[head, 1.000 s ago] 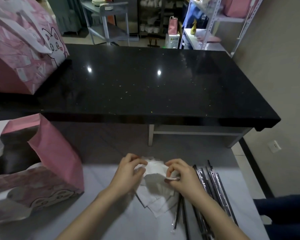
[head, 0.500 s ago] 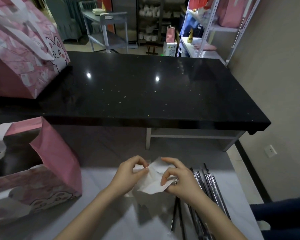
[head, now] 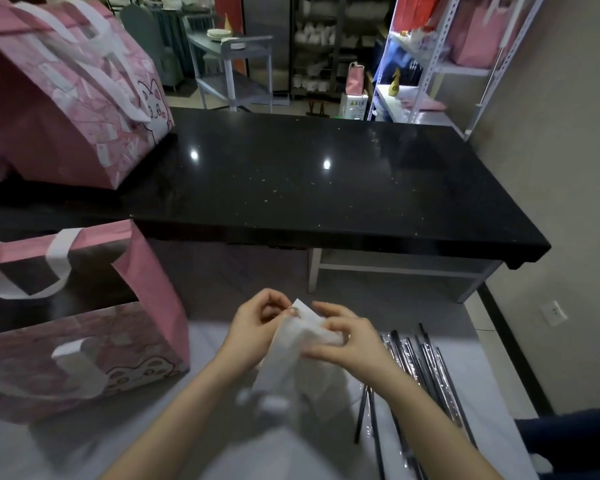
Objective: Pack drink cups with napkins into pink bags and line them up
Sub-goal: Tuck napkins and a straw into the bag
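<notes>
1. A thin white paper napkin [head: 302, 336] is held just above the pale grey bench [head: 146, 441] at about 6 o'clock in the view; it is pinched at its upper edge by the left hand [head: 257, 323] and gripped along its right side by the right hand [head: 350, 341].
2. The lower part of the napkin hangs blurred, so it cannot be told whether one sheet or several are held.
3. The step in hand is judged to be the separating or folding of a napkin before it is packed.
4. A single sheet is best peeled off with light fingertip pressure, since thin tissue is likely to tear if it is pulled hard.
5. The open pink paper bag with white handles [head: 84, 327] stands at 9 o'clock, near the left hand; its mouth is open, so the napkin can be dropped in without the bag being tipped.
6. No drink cup can be made out inside it.
7. A second pink bag with a cartoon print [head: 66, 109] rests on the black glossy bench [head: 326, 181] at 10 o'clock.
8. Wrapped dark straws [head: 426, 372] lie at 4 o'clock, just beside the right hand, and should not be swept aside.
</notes>
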